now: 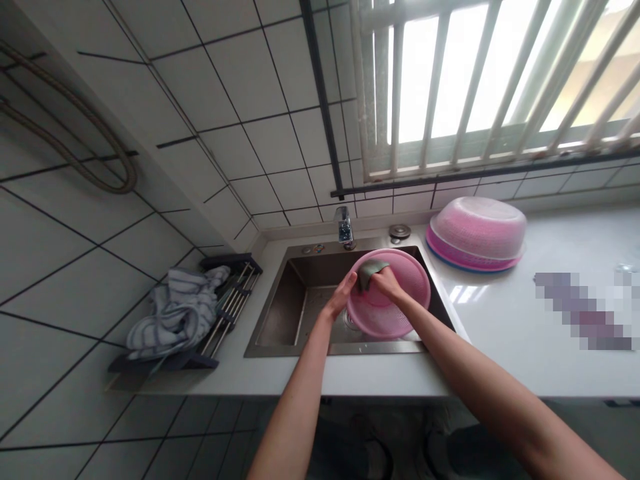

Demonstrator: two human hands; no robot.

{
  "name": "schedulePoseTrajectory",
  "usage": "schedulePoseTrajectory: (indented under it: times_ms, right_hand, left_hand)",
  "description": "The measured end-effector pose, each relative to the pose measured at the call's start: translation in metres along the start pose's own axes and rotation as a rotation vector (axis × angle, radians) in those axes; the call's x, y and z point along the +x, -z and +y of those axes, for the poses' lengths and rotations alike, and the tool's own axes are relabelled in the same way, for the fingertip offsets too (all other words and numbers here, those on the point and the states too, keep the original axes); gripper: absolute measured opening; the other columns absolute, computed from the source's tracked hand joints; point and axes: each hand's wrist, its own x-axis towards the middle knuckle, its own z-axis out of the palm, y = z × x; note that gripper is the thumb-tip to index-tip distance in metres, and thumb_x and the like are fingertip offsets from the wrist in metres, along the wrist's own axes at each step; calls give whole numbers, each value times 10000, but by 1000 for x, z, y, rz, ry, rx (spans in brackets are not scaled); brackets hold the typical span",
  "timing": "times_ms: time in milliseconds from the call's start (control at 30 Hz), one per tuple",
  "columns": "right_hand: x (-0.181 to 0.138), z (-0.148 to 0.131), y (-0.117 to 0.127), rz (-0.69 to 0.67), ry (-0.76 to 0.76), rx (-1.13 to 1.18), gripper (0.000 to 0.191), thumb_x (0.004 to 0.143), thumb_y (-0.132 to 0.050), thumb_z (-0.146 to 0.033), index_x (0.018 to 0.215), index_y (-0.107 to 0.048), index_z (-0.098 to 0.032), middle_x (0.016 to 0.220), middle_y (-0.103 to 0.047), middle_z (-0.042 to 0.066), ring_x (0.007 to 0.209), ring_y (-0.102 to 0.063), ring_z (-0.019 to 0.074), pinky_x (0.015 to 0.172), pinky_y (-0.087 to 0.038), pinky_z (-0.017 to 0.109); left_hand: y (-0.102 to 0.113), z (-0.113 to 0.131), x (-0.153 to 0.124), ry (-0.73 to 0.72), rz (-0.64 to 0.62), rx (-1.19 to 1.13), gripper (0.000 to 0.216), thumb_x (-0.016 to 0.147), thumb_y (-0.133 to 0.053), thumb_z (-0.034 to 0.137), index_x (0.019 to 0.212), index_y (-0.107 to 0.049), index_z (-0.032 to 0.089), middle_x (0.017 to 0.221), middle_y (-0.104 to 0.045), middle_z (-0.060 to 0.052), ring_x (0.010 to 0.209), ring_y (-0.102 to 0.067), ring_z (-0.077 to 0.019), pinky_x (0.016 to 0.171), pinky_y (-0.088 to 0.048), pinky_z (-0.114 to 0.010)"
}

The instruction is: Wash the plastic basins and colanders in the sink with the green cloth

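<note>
A pink plastic colander (414, 288) is held tilted over the right part of the steel sink (287, 293), its open side facing me. My left hand (343, 295) grips the colander's left rim, the thumb near the edge and the other fingers mostly hidden behind it. Inside the colander, my right hand (388, 283) is closed on a grey-green cloth (371, 269), which lies against the upper left of the inner wall. Behind the sink rises a chrome faucet (344, 227).
Upturned pink basins (477, 233) are stacked on the white counter (500, 333) to the right. A round metal drain strainer (399, 231) sits behind the sink. At left, a striped towel (180, 310) lies on a metal rack (235, 300). A barred window (470, 87) is above.
</note>
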Motion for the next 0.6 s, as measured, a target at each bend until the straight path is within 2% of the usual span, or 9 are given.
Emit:
schedulePoseTrajectory:
  times_ms: [67, 167, 200, 267, 367, 433, 500, 600]
  right_hand:
    - [-2, 3, -4, -104, 23, 3, 174, 784, -592, -278, 886, -677, -165, 784, -679, 35, 734, -599, 187, 688, -530, 287]
    - [-10, 2, -14, -378, 85, 15, 195, 770, -615, -293, 905, -673, -165, 770, -673, 22, 787, -617, 197, 727, -532, 292]
    - [-11, 1, -16, -404, 100, 18, 198, 768, -619, -299, 903, -672, -165, 773, -676, 23, 794, -621, 200, 730, -532, 294]
    - [-9, -1, -13, -308, 93, 19, 194, 760, -613, -313, 880, -666, -170, 771, -679, 29, 776, -618, 200, 707, -528, 291]
    - [-1, -2, -2, -19, 34, 22, 194, 743, -584, -339, 836, -648, -182, 786, -684, 49, 734, -600, 198, 650, -512, 281]
    - [2, -1, 3, 68, 16, 30, 197, 723, -568, -338, 830, -639, -188, 812, -690, 59, 731, -596, 198, 639, -507, 281]
    - [0, 2, 0, -22, 16, 37, 184, 713, -565, -323, 821, -635, -192, 825, -695, 60, 732, -599, 195, 658, -516, 286]
    - [-9, 5, -14, -310, 36, 33, 163, 717, -589, -308, 810, -645, -187, 839, -710, 55, 739, -611, 189, 709, -533, 300]
  left_hand:
    - [2, 0, 0, -5, 6, 6, 810, 858, -663, 773, 1409, -686, 180, 1517, -624, -115, 1466, -505, -355, 1286, -295, -473]
    - [5, 2, -2, -3, 9, 24, 793, 859, -665, 770, 1349, -721, 148, 1454, -672, -131, 1421, -549, -352, 1284, -299, -465]
    - [6, 2, -2, -2, 5, 25, 790, 861, -665, 767, 1341, -725, 142, 1439, -682, -135, 1408, -561, -352, 1281, -303, -467]
    - [6, 2, -2, 8, -2, 10, 798, 859, -667, 766, 1355, -718, 143, 1431, -687, -140, 1400, -568, -358, 1273, -316, -484]
    - [3, -1, -1, 21, 2, -31, 813, 855, -674, 767, 1410, -686, 173, 1460, -667, -133, 1442, -531, -357, 1277, -306, -498]
    - [2, -4, 0, 20, 5, -52, 803, 864, -671, 759, 1435, -667, 194, 1481, -653, -124, 1465, -510, -343, 1283, -295, -487]
    - [3, -5, 0, 13, -1, -45, 782, 875, -666, 748, 1424, -672, 192, 1471, -661, -124, 1457, -520, -336, 1280, -301, -475]
    - [8, -4, -1, -14, 0, 12, 740, 884, -663, 734, 1357, -715, 167, 1422, -695, -125, 1418, -553, -336, 1281, -301, -463]
